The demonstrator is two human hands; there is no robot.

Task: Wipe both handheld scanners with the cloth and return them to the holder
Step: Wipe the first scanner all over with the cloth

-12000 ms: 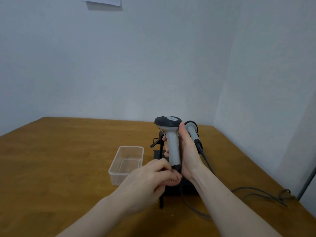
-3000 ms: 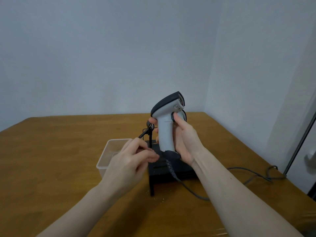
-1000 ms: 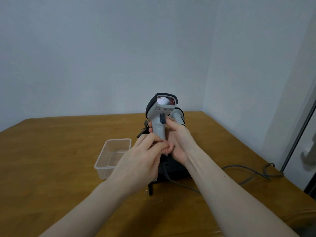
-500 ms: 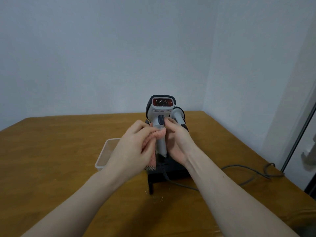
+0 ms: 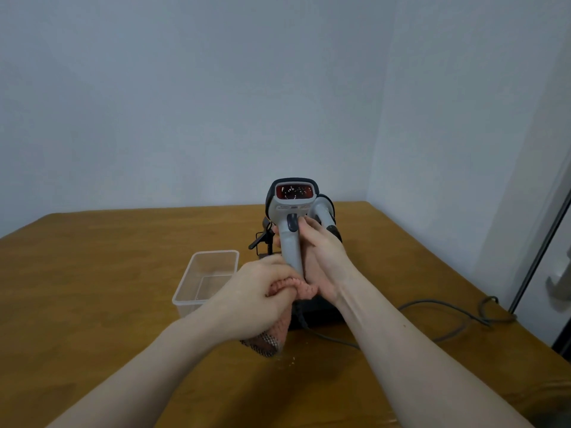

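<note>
Wooden table point(image 5: 92, 273) meets plain pale walls point(image 5: 185, 103).

Holder point(image 5: 321, 310) mostly hidden behind both hands, second scanner point(image 5: 324, 211) half covered behind it, forearms cut off below.

The wooden table and what lay on it

We saw a brown wooden table point(image 5: 92, 304) running back to the pale walls, its far right corner tucked into the corner of the room. Near its middle a clear plastic container point(image 5: 206, 278) sat directly on the top, and just to its right stood a black holder base point(image 5: 321, 313), partly hidden from us. A grey cable point(image 5: 432, 304) trailed from the base across the wood toward the right edge, ending in a loose tangle. A few pale crumbs point(image 5: 290, 360) lay on the near side of the base.
</note>
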